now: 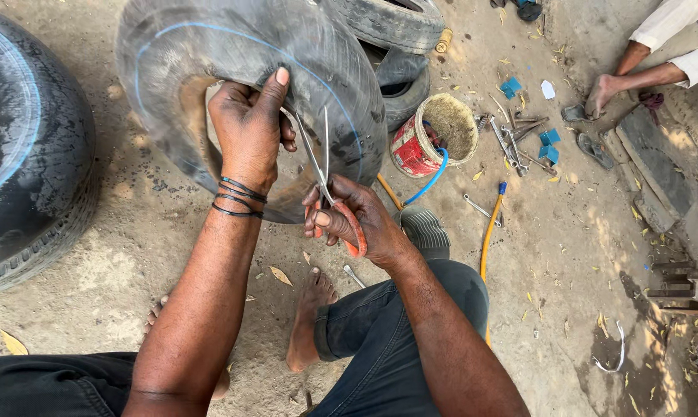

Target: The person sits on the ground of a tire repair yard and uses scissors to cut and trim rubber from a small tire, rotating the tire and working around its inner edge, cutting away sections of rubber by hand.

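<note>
My left hand (250, 127) grips the edge of a black rubber inner tube (210, 62) with a thin blue line, thumb pressed on its outer face. My right hand (350, 220) holds scissors (318, 154) with orange handles; the metal blades are apart and point up against the tube right beside my left hand. Black bands circle my left wrist. My bare feet rest on the dirt below.
A large tyre (25, 154) stands at the left, more tyres (395, 23) lie behind the tube. A red-and-white bucket (434, 135) with a blue hose, wrenches (511, 139), blue patches, a yellow hose (489, 232) and sandals lie to the right. Another person's bare foot (600, 93) rests at the top right.
</note>
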